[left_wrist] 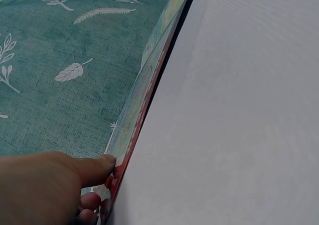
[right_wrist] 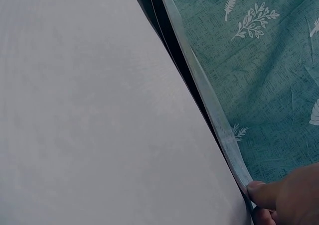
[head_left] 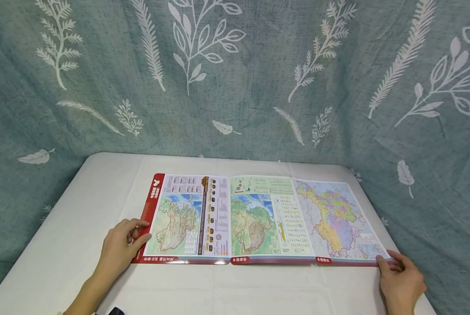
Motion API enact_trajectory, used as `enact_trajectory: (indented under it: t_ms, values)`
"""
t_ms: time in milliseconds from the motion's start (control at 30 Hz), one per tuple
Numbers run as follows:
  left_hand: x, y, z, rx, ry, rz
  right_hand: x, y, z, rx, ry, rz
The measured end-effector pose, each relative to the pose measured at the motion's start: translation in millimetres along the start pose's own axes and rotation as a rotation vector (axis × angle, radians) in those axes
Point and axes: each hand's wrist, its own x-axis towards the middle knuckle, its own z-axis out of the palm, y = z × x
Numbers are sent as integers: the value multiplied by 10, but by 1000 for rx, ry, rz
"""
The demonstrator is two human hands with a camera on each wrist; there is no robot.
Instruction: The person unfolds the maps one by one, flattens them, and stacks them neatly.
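Observation:
A folding map (head_left: 254, 232) is spread out as three panels, joined at creases, over the white table. Its left panel has a red border (head_left: 150, 210) and the right one shows a map in several colours. At the left side, my left hand (head_left: 116, 245) pinches the red edge between thumb and fingers. The left wrist view has that left hand (left_wrist: 50, 187) with its thumb on the map's corner. My right hand (head_left: 402, 278) grips the near right corner, thumb on top. In the right wrist view the right hand (right_wrist: 294, 195) holds the thin sheet edge, with a dark gap beneath it.
The white-covered table (head_left: 266, 291) extends around the map, nearest at the front and left. A green curtain (head_left: 258, 122) with white leaf prints hangs behind and on both sides. A small black object (head_left: 116, 311) shows at the bottom edge, beside the left forearm.

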Motion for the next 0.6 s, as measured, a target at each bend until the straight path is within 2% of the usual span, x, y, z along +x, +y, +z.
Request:
enact_trajectory:
  t_ms: [167,267,467,600]
  values:
    - [4,-1,-2,1,-7,-3,-14,-34,41,-25,-9,61]
    - [5,-5,-3,-2,-5,-4,-32,-54,52,-24,-20,57]
    - [-14,-25,0,0,-10,-12,-79,-54,11,-24,-36,-39]
    - [6,-44,4,-2,-2,10,-68,-62,-9,-29,-48,-83]
